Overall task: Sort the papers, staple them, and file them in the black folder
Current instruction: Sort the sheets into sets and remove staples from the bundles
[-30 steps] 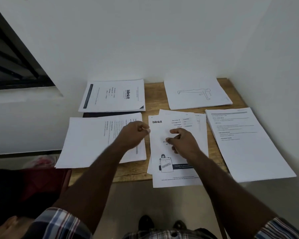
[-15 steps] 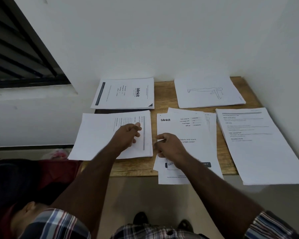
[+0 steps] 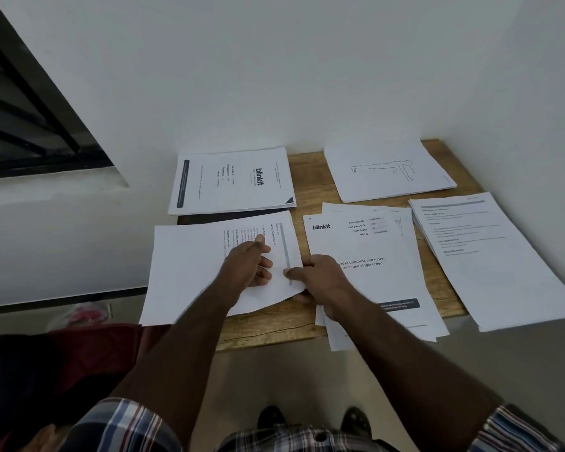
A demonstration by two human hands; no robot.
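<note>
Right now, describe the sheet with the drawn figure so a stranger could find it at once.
Start at the wooden table pushed into the white corner, and look to its far right end by the wall. A paper stack there, the figure sheet, lies apart from both hands. It alone bears a line drawing of a body in a plank pose; the neighbouring stacks carry printed text.

Both hands (image 3: pixel 287 275) on text sheet (image 3: pixel 190 272)

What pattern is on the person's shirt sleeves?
Plaid: the sleeves show white, blue and red checks, clearest at the bottom of the head view.
</note>
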